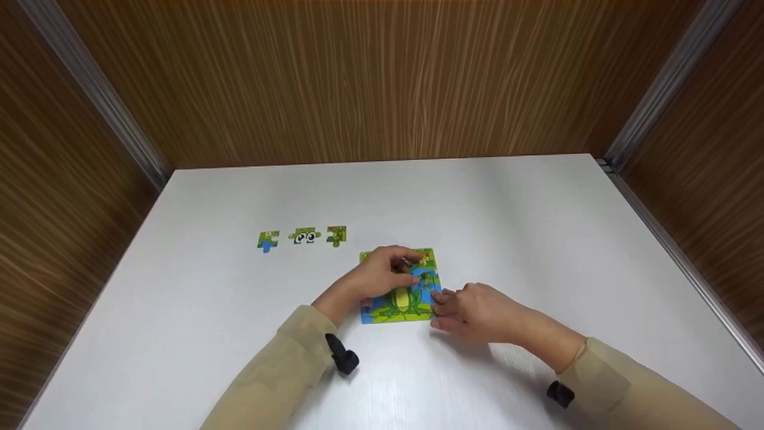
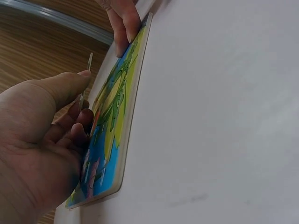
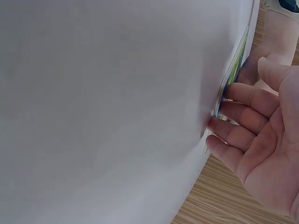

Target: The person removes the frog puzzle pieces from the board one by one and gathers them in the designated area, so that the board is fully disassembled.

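At the back and along both sides stand brown wood-grain panels. Below them spreads the white worktop. Two tan sleeves reach in over it from the person's side. The frog puzzle board lies flat on the worktop, partly hidden by the left hand. The right hand touches the board's right edge with its fingertips, its grip relaxed around nothing. Above the board's upper part is the left hand, its grip pinching a puzzle piece between thumb and fingers; seen edge-on, the piece does not show its print clearly. A black wrist device sits at each cuff. Beyond the board, to its left, three loose pieces lie apart in a row: an eyes piece between a blue-and-green piece and a mostly green piece.
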The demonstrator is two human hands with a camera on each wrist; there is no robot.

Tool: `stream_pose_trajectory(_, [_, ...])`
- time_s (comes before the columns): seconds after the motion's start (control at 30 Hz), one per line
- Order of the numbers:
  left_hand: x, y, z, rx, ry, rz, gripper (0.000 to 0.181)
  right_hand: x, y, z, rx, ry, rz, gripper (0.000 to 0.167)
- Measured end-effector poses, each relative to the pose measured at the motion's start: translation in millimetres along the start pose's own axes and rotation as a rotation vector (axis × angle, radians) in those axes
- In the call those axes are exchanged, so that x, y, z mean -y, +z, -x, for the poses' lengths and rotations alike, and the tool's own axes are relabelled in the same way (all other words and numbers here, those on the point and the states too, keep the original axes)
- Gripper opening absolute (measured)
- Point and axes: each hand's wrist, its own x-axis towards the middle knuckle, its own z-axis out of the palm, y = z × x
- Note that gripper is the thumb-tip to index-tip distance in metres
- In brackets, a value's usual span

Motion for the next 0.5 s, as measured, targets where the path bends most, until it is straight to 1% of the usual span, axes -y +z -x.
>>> stream_pose_trajectory(0.13, [-4.5, -1.2, 0.0, -0.005, 0.027, -0.010, 0.044, 0.4, 1.6, 2.5, -0.002, -0.002, 0.006, 0.045])
stream_pose_trajectory(0.27, [-10.0, -5.5, 1.7, -0.007, 0.046, -0.020, 0.044, -0.3, 4.3, 5.8, 0.007, 0.011, 0.000, 0.047])
stream_pose_trajectory(0.37, [-13.7, -11.6, 4.3, -0.015, 0.041, -0.026, 0.044, -1.6, 4.9, 8.5, 0.017, 0.023, -0.018, 0.049])
stream_pose_trajectory(0.5, [-17.4, -23.6, 10.9, -0.044, 0.022, -0.067, 0.045, -4.5, 5.4, 14.1, 0.022, 0.049, -0.052, 0.052])
